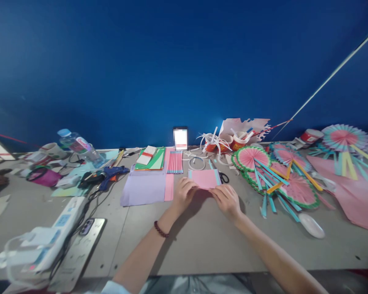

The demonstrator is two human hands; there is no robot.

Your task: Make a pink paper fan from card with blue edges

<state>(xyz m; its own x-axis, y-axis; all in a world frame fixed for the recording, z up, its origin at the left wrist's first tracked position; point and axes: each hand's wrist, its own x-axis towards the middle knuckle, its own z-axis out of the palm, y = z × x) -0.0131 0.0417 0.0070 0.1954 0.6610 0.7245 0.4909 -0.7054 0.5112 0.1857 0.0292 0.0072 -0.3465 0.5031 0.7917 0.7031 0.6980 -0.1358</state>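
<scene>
A pink sheet of paper [204, 178] with light blue side edges lies in front of me. My left hand [185, 192] pinches its near left corner, and my right hand [227, 198] pinches the near right part. Between the two hands the near edge is slightly raised off the table. Black-handled scissors [224, 177] lie just beyond my right hand, partly hidden by the paper. Left of the paper are a row of pink and blue sticks [175, 162] and a stack of lilac paper [143, 190].
Paper watermelon fans [253, 158] and a white oval object [311, 225] lie at the right. On the left are a glue gun [113, 173], a water bottle [81, 147], a power strip [56, 232] and a phone [79, 253]. Red cups [239, 141] stand by the blue wall.
</scene>
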